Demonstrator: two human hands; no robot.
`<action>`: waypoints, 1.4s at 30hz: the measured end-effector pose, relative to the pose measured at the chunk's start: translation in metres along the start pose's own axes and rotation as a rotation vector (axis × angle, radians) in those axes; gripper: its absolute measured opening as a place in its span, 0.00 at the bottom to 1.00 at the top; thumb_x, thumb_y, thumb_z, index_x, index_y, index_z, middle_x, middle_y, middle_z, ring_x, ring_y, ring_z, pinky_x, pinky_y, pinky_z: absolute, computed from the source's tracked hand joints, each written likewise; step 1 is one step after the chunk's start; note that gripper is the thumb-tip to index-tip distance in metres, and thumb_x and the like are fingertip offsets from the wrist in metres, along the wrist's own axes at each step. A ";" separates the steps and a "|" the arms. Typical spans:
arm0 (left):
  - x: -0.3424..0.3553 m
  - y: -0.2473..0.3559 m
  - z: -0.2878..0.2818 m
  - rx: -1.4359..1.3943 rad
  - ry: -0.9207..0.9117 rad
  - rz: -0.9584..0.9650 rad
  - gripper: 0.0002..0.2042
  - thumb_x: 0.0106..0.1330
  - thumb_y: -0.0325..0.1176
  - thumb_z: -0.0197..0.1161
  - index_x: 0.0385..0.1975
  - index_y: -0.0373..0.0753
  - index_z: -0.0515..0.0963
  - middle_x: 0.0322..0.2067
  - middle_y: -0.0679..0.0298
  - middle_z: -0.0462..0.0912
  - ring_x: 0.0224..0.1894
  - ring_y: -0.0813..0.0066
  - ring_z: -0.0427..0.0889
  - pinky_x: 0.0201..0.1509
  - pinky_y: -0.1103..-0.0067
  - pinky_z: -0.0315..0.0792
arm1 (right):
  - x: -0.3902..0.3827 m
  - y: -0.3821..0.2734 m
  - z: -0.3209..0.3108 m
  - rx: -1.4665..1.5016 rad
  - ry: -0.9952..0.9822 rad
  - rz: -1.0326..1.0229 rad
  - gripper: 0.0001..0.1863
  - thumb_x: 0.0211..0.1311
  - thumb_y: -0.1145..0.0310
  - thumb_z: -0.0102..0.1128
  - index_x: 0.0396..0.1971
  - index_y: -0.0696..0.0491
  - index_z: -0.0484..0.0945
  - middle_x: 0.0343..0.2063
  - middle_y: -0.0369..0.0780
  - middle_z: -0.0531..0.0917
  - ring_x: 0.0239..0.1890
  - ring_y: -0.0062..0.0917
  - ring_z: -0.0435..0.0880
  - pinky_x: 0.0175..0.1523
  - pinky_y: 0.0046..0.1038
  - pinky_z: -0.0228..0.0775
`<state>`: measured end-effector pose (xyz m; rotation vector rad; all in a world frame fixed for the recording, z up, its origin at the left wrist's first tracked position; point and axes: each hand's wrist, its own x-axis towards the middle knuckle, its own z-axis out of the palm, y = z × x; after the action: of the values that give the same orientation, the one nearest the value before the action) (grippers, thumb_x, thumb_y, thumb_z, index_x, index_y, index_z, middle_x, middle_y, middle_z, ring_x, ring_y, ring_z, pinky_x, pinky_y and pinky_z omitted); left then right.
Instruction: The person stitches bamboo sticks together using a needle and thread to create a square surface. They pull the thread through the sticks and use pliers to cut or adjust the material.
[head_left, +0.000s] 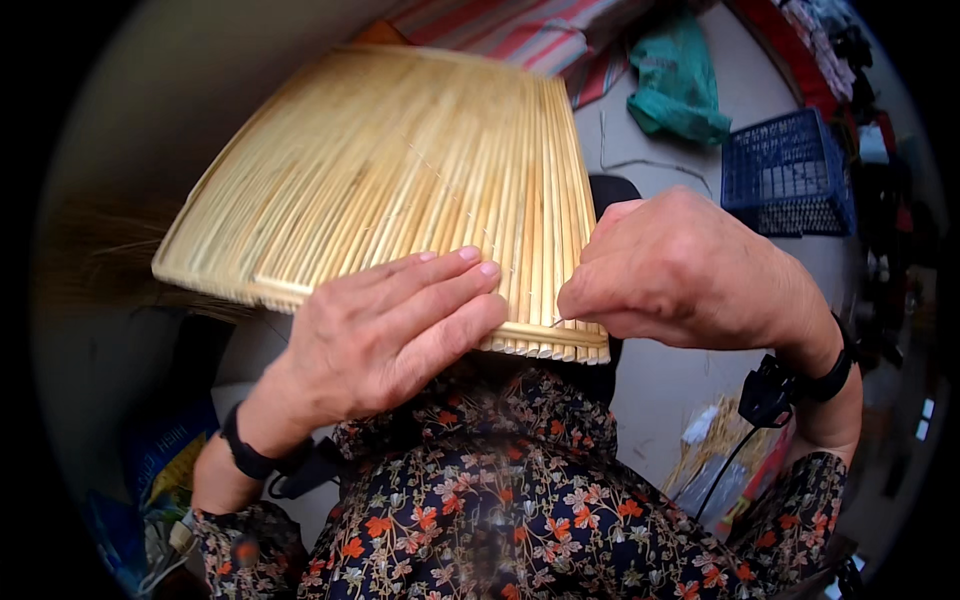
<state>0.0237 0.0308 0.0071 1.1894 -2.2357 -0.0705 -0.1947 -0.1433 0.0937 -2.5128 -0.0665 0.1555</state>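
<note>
Stalk mat (400, 170) sits in front of floral shirt (520, 490). Left hand (390, 330) flat on it, fingers released — right hand (665, 265) fingers clenched at near-right corner, pinching thin pin-like piece (558, 322).

Stalk mat (400, 170) before the torso. Left hand (400, 330) flat across its near edge; right hand (665, 270) over its right edge by the near right corner, a thin tool (558, 322) between the fingertips. Beyond the far edge: striped cloth (520, 35). On the floor (640, 400), rightward of the far right corner: bag (675, 85), then crate (785, 170); straw (718, 435) between torso and right forearm.
</note>
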 end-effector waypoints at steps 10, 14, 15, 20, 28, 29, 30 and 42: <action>0.043 -0.056 -0.051 -0.379 -0.313 0.152 0.19 0.61 0.28 0.72 0.53 0.37 0.83 0.39 0.58 0.89 0.36 0.57 0.89 0.35 0.67 0.82 | -0.008 0.017 0.004 0.548 0.091 0.134 0.05 0.65 0.75 0.68 0.38 0.55 0.90 0.25 0.36 0.88 0.20 0.16 0.82 0.26 0.21 0.72; 0.067 -0.053 -0.071 -0.400 -0.391 0.177 0.18 0.61 0.30 0.71 0.52 0.37 0.84 0.40 0.60 0.89 0.38 0.57 0.89 0.37 0.67 0.82 | -0.020 0.021 0.010 0.712 0.206 0.152 0.04 0.61 0.78 0.70 0.34 0.57 0.91 0.25 0.37 0.88 0.17 0.15 0.79 0.23 0.19 0.68; 0.072 -0.054 -0.069 -0.383 -0.378 0.203 0.17 0.62 0.31 0.71 0.51 0.37 0.84 0.41 0.60 0.89 0.39 0.57 0.89 0.39 0.67 0.82 | -0.025 0.020 0.013 0.736 0.253 0.154 0.04 0.61 0.79 0.70 0.34 0.58 0.90 0.25 0.38 0.88 0.17 0.15 0.79 0.23 0.19 0.67; 0.082 -0.057 -0.070 -0.201 -0.301 0.292 0.15 0.63 0.31 0.69 0.49 0.39 0.84 0.44 0.62 0.87 0.49 0.61 0.87 0.59 0.62 0.79 | -0.031 0.014 0.012 0.725 0.400 0.122 0.05 0.58 0.84 0.69 0.34 0.62 0.89 0.25 0.41 0.87 0.17 0.16 0.78 0.22 0.19 0.67; 0.060 -0.057 -0.047 -0.187 0.007 0.327 0.17 0.58 0.44 0.72 0.45 0.45 0.85 0.34 0.70 0.79 0.46 0.69 0.84 0.74 0.51 0.68 | -0.018 0.003 0.019 0.582 0.339 0.048 0.06 0.55 0.84 0.71 0.33 0.61 0.87 0.23 0.41 0.85 0.25 0.32 0.84 0.37 0.32 0.79; 0.061 -0.054 -0.050 -0.221 -0.013 0.313 0.17 0.57 0.46 0.72 0.44 0.46 0.85 0.32 0.71 0.77 0.44 0.70 0.83 0.74 0.50 0.67 | -0.017 0.001 0.019 0.572 0.319 0.054 0.06 0.55 0.84 0.71 0.33 0.61 0.87 0.24 0.41 0.85 0.26 0.33 0.85 0.37 0.33 0.80; 0.063 -0.053 -0.048 -0.210 -0.031 0.333 0.18 0.57 0.47 0.72 0.43 0.46 0.85 0.31 0.72 0.77 0.43 0.70 0.83 0.75 0.50 0.66 | -0.018 0.001 0.022 0.574 0.298 0.055 0.06 0.55 0.83 0.71 0.33 0.61 0.87 0.24 0.41 0.86 0.26 0.34 0.85 0.37 0.33 0.80; 0.072 -0.051 -0.035 -0.197 -0.010 0.383 0.19 0.56 0.49 0.74 0.42 0.46 0.84 0.28 0.74 0.75 0.36 0.73 0.82 0.67 0.55 0.74 | -0.034 -0.004 0.039 0.539 0.326 0.050 0.08 0.55 0.83 0.72 0.35 0.61 0.87 0.26 0.42 0.86 0.27 0.36 0.86 0.37 0.33 0.80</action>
<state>0.0496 -0.0467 0.0545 0.6472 -2.3633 -0.1394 -0.2335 -0.1202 0.0680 -1.9714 0.1520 -0.1951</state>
